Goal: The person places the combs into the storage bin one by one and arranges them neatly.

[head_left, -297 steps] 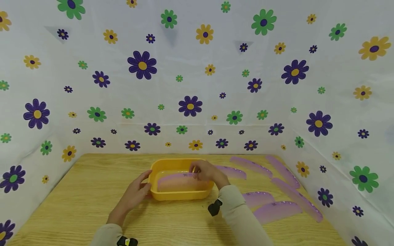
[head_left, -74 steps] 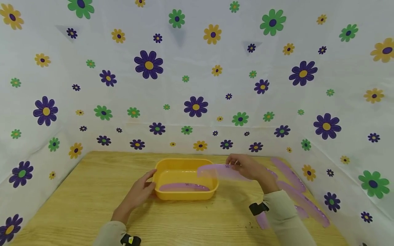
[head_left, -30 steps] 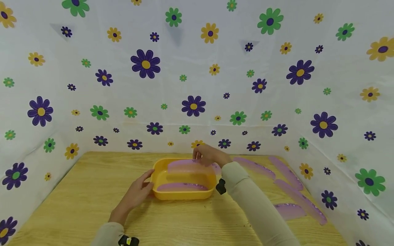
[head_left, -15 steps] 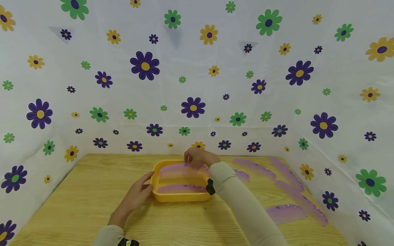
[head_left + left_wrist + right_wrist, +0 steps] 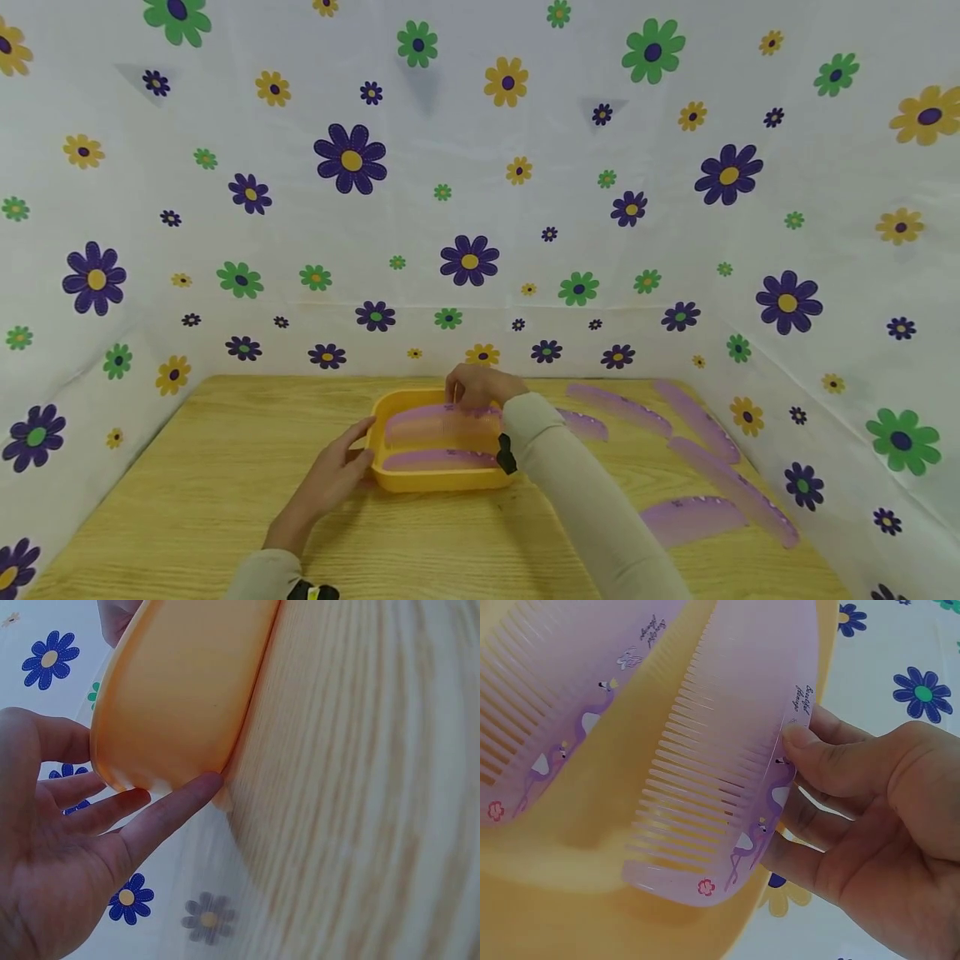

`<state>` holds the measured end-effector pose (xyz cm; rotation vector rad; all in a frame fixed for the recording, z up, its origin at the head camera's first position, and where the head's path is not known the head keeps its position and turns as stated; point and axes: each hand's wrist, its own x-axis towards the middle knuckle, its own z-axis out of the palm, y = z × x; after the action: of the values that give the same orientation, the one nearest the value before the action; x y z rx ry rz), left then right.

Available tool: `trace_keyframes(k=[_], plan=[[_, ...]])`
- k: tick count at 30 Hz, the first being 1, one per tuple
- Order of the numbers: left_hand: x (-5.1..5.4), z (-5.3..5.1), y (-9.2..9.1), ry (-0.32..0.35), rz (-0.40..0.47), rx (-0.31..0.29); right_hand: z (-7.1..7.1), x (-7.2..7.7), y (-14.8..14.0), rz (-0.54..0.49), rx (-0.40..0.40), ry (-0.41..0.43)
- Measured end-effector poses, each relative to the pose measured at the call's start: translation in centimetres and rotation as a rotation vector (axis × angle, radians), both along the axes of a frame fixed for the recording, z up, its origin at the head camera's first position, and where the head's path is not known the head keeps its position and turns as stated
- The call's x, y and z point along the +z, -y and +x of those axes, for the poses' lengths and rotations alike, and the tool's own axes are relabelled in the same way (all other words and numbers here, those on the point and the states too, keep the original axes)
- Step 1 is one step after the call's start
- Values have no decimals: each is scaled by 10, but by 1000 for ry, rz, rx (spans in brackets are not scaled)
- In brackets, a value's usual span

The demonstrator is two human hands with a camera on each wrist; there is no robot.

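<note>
A pale purple comb [image 5: 420, 425] is pinched along its spine by my right hand [image 5: 480, 387], thumb on one face and fingers on the other, inside the back part of a yellow plastic box [image 5: 442, 481]. Its teeth point down; whether it touches the bottom I cannot tell. In the right wrist view the comb [image 5: 735, 750] shows a flamingo print. A second comb [image 5: 438, 459] leans along the box's front wall. My left hand [image 5: 330, 475] rests against the box's left end, its fairly straight fingers touching the outer wall in the left wrist view.
Several more purple combs lie on the wooden table to the right: one behind my right sleeve [image 5: 588, 424], others farther back [image 5: 622, 407] and at the right edge [image 5: 735, 492], one nearer [image 5: 693, 518]. Flower-printed white sheets enclose the back and sides.
My right hand has carried the comb from the right side of the table over the box and down into its back part. My left hand has stayed at the box's left end.
</note>
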<state>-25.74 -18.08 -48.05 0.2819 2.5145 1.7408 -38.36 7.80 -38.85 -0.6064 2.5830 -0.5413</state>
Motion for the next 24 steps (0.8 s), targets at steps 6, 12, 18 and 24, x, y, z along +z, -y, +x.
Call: trace_keyframes(k=[6,12,18,24], plan=[[-1,-1,1,-2,12,-6,-2,-6,2,14,-35,25],[-1,-2,2,-5,19,-4,-3,-6,4,47,-24,10],[-3,-2,1,1,21,-10,-3,-6,3,74,-19,3],[-2,0,1,9,43,-4,-3,-6,4,58,-6,-19]])
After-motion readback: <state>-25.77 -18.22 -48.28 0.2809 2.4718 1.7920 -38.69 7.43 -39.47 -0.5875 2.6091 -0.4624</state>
